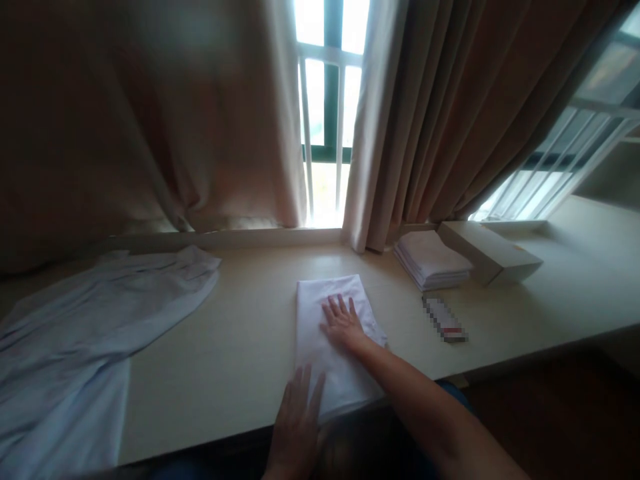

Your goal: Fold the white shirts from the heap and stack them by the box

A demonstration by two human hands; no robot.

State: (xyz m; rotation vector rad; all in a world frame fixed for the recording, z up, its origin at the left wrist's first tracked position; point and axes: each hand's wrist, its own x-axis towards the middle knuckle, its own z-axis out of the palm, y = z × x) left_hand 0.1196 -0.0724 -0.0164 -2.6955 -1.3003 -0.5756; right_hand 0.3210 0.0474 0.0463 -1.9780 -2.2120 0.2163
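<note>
A white cloth point(320, 353), folded into a long rectangle, lies flat on the pale table at the near edge. My right hand point(344, 323) rests on its upper half, palm down with the fingers spread. At the cloth's lower left edge is my left hand point(297, 413), its fingers stretched out and pointing away from me, with the fingertips at the border of the fabric. Neither hand grips anything. Some small wrinkles show along the cloth's right side.
Loose white fabric point(100, 320) spreads over the table's left side and hangs past the front edge. A folded white stack point(433, 260) sits at back right beside a pale box point(490, 250). Nearer lies a blurred-out phone-like object point(444, 319). Curtains point(420, 120) hang along the back.
</note>
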